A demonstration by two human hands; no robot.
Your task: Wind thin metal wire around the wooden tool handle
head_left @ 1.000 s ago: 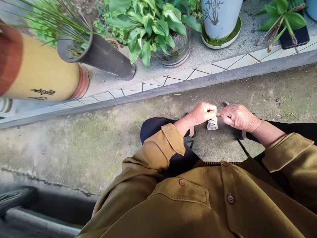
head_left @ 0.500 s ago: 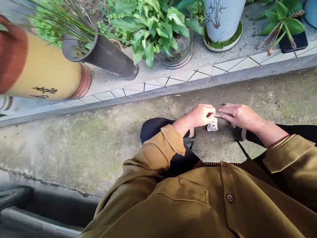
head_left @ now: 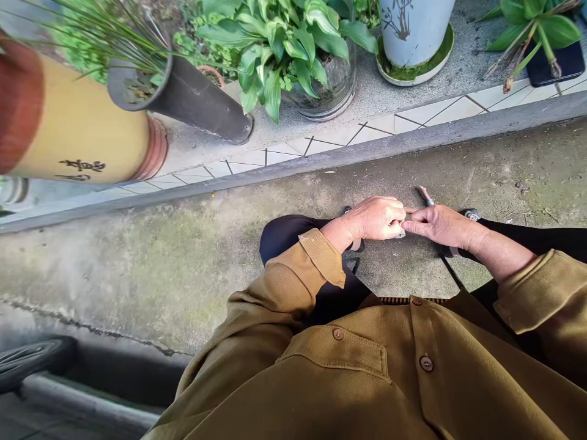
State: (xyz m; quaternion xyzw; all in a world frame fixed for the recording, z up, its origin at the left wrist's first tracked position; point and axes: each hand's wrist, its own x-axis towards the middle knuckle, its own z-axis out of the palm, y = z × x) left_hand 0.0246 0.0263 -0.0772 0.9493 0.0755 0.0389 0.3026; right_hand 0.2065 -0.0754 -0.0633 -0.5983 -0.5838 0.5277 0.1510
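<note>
My left hand (head_left: 378, 219) is closed in a fist, its knuckles facing up. A small white crumpled piece (head_left: 402, 233), cloth or paper, shows just beneath its fingers and is mostly hidden. My right hand (head_left: 443, 227) is wrapped round a brown wooden stick (head_left: 414, 210), which looks forked. One arm of the stick reaches toward my left fist; the other, with a grey-blue wrapped band (head_left: 428, 199), points up and away. My right thumb presses close to the white piece and almost meets my left fingers. The join of the stick is hidden in my right palm.
A tiled ledge (head_left: 293, 148) runs across the front. On it stand a leafy potted plant (head_left: 321, 101), a white pot (head_left: 413, 36), a dark tall pot (head_left: 206, 101), a yellow jar (head_left: 92, 128) and a phone (head_left: 562, 64). A wheel (head_left: 36, 360) lies at lower left.
The hands have come together. My right hand has turned and closed round the stick, so its banded arm now points away. The white piece is now mostly covered.
</note>
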